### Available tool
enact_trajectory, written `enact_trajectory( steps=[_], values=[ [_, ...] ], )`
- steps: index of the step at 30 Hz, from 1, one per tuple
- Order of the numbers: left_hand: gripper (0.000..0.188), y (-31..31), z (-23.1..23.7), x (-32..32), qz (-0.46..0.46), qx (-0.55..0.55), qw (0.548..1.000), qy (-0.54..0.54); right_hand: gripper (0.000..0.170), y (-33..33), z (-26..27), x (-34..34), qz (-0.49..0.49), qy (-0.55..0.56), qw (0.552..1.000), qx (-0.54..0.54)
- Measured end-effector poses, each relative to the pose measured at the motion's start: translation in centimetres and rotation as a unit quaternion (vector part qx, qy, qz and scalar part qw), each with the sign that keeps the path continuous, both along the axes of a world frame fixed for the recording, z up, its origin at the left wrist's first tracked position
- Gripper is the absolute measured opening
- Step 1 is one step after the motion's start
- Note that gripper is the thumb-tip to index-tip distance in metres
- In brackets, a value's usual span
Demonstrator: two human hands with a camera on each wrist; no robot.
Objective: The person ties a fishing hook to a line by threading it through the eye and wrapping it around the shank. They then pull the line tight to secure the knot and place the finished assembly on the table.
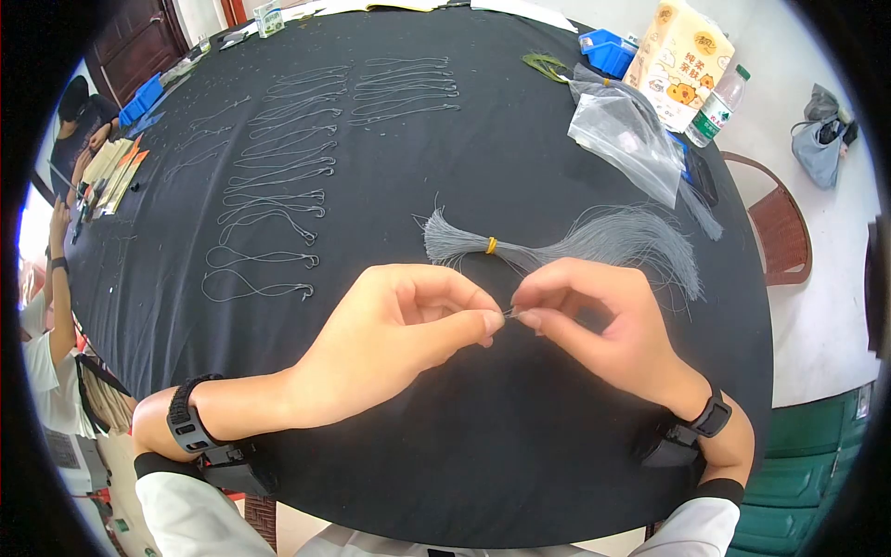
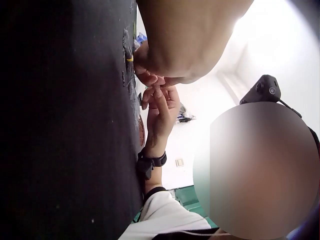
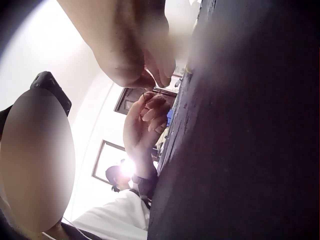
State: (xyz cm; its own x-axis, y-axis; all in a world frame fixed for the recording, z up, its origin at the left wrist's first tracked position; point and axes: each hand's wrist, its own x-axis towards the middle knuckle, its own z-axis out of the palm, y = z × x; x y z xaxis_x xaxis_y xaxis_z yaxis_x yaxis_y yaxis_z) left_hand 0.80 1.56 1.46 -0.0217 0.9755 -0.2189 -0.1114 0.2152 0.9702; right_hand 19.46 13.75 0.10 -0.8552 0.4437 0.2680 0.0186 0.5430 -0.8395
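Note:
Above the near part of the black tablecloth, the left hand pinches a tiny, thin item between thumb and index finger. From the other side the right hand pinches it too, the fingertips of both hands almost meeting. What the item is cannot be told. Behind the hands lies a bundle of grey strands, bound by a yellow band. Looped grey cords with small hooks at their ends lie in rows to the left and farther back.
At the back right are a plastic bag, a tissue pack, a bottle, a blue bin and a dark phone. A brown chair stands beyond the right edge. Other people sit at the left.

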Motion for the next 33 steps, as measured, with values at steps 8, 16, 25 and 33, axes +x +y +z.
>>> enact_trajectory(
  steps=[8,16,25,33],
  values=[
    [0.014,0.1,-0.1,-0.2,0.03,0.014,0.999,0.007,0.01,-0.1,0.6,-0.1,-0.029,-0.059,0.973,-0.223],
    [0.011,0.1,-0.8,0.0,0.06,0.08,0.995,0.011,0.008,-1.9,0.7,-0.1,-0.043,-0.043,0.998,0.0],
    [0.009,0.0,-1.0,0.1,0.061,0.102,0.993,0.009,0.017,-1.4,0.5,0.0,-0.003,-0.063,0.945,-0.322],
    [0.005,0.4,-2.0,-0.5,0.096,0.263,0.935,0.217,0.016,-3.3,0.8,-0.1,-0.081,-0.007,0.931,-0.357]
  ],
)
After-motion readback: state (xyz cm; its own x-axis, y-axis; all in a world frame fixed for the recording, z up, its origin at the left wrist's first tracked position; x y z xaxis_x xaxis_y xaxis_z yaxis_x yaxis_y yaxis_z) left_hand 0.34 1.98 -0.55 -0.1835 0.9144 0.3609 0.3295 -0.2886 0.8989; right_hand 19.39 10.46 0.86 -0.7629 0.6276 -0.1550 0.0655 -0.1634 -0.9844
